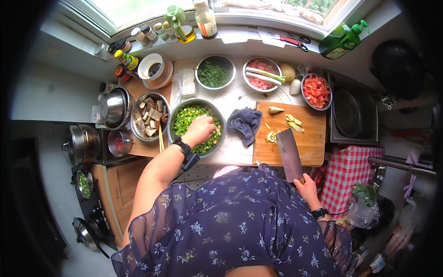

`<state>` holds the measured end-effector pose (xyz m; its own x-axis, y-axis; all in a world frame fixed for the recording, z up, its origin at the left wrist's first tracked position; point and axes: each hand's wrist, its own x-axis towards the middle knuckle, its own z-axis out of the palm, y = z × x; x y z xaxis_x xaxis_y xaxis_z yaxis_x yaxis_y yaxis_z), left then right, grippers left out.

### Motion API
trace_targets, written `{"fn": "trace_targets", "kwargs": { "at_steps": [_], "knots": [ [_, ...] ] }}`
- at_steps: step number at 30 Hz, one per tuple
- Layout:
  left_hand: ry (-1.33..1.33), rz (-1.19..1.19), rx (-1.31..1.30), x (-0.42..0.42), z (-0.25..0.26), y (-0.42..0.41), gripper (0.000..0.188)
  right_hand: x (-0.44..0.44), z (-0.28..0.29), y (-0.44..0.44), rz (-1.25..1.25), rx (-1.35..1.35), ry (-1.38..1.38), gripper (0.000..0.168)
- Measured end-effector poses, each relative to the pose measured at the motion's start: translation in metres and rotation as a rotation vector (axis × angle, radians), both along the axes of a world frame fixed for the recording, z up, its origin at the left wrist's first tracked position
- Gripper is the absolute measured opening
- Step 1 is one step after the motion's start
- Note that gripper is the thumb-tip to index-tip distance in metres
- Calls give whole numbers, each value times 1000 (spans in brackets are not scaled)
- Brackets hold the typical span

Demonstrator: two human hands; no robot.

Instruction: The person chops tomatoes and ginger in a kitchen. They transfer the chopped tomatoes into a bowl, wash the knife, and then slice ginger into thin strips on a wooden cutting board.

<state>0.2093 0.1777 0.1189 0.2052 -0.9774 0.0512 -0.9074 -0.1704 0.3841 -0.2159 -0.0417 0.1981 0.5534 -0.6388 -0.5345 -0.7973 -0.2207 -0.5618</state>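
My left hand [200,130] reaches into a steel bowl of chopped green vegetables [183,119]; its fingertips are bent down near pale pieces at the right side, and whether they pinch any cannot be seen. In my right hand [307,187] is the handle of a cleaver [290,155], its broad blade lying over the front of a wooden cutting board [311,145]. Sliced pale ginger [293,122] lies on the board behind the blade, with a smaller cut heap [271,136] left of it and an uncut piece [276,109] at the back. A crumpled dark blue cloth [245,124] sits between bowl and board.
Bowls of leafy greens [214,73], sliced pink meat with scallion stalks [262,74] and diced tomato [316,91] line the back. Left is a bowl of brownish chunks [150,116] with chopsticks [161,138]. A sink [353,114] stands right; bottles and scissors [294,41] rest on the windowsill.
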Motion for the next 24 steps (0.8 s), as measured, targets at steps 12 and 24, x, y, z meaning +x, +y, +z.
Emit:
{"fn": "trace_targets", "kwargs": {
  "at_steps": [12,24],
  "knots": [
    [-233,-37,123,-11,-46,-21,11,-6,8,18,-53,-3,48,31],
    [-129,24,113,-7,-38,-21,7,-10,11,28,-82,-5,49,32]
  ]
}}
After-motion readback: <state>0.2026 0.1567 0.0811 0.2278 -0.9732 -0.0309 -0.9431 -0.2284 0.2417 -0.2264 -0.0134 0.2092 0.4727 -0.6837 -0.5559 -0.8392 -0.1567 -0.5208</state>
